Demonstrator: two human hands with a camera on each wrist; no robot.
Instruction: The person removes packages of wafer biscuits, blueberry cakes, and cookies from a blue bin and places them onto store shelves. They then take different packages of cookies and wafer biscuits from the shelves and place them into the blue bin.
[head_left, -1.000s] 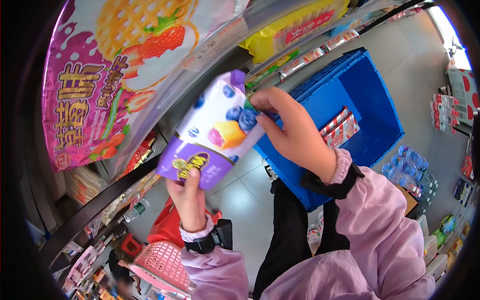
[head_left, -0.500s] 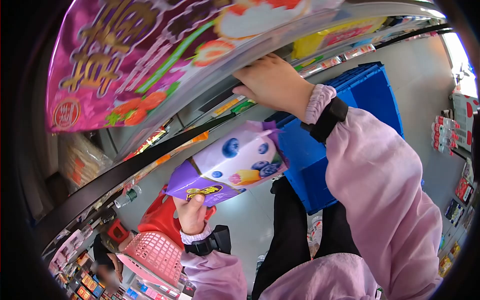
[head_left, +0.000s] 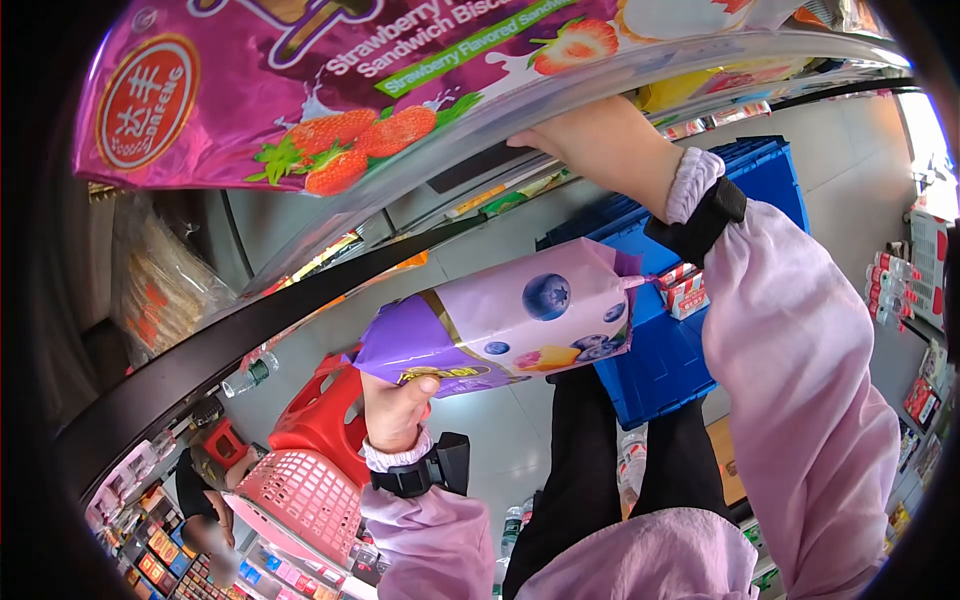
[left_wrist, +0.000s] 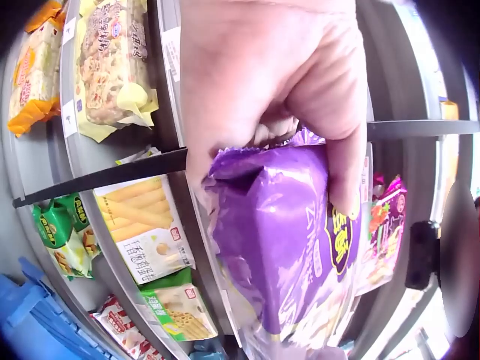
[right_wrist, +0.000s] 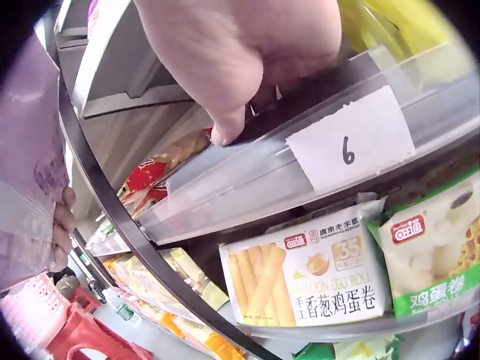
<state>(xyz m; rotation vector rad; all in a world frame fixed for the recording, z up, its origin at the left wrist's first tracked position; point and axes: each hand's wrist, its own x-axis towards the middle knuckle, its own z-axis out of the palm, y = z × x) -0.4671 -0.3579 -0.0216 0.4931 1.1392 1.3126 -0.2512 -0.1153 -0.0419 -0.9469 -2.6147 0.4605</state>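
Observation:
My left hand (head_left: pixel 395 412) grips the lower end of a purple and white snack bag (head_left: pixel 480 325) printed with blueberries. In the left wrist view the thumb lies over the front of the bag's purple end and the fingers go round the other side. The bag is held tilted, its white end towards the right. My right hand (head_left: pixel 610 145) reaches in over the shelf's clear front strip (right_wrist: pixel 247 169), beside a yellow package (right_wrist: pixel 405 26). Its thumb points down just behind the strip; the other fingers are mostly hidden, and I cannot tell whether they hold anything.
A large pink strawberry sandwich biscuit pack (head_left: pixel 350 100) stands on the shelf close in front. Below the right hand sit egg roll packs (right_wrist: pixel 307 277). A blue crate (head_left: pixel 655 370) is on the floor, with a red stool (head_left: pixel 315 410) and a pink basket (head_left: pixel 300 500) to the left.
My right hand has let go of the blueberry bag's upper end and moved up to the shelf. The bag has tipped to the right in my left hand.

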